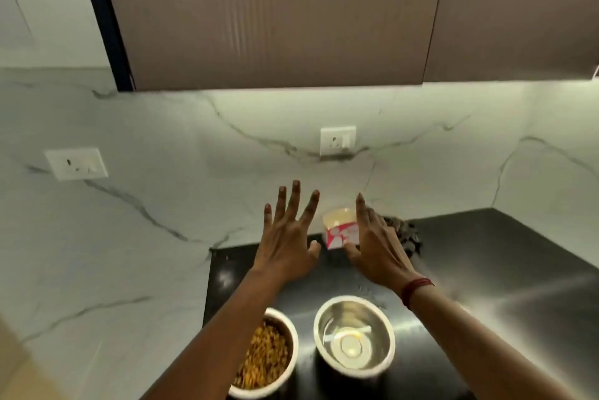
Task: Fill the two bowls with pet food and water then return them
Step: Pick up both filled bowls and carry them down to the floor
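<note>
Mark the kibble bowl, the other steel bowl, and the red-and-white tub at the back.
kibble bowl (294,351): head view, right rim.
other steel bowl (376,322): head view, inner wall.
red-and-white tub (336,238): head view, printed front face.

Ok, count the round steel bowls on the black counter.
2: the kibble-filled steel bowl at near left, the kibble-free steel bowl just right of it. None looks hidden.

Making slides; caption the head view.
Open left hand and right hand flank a red-and-white tub beyond a kibble-filled round steel bowl and second steel bowl.
</note>
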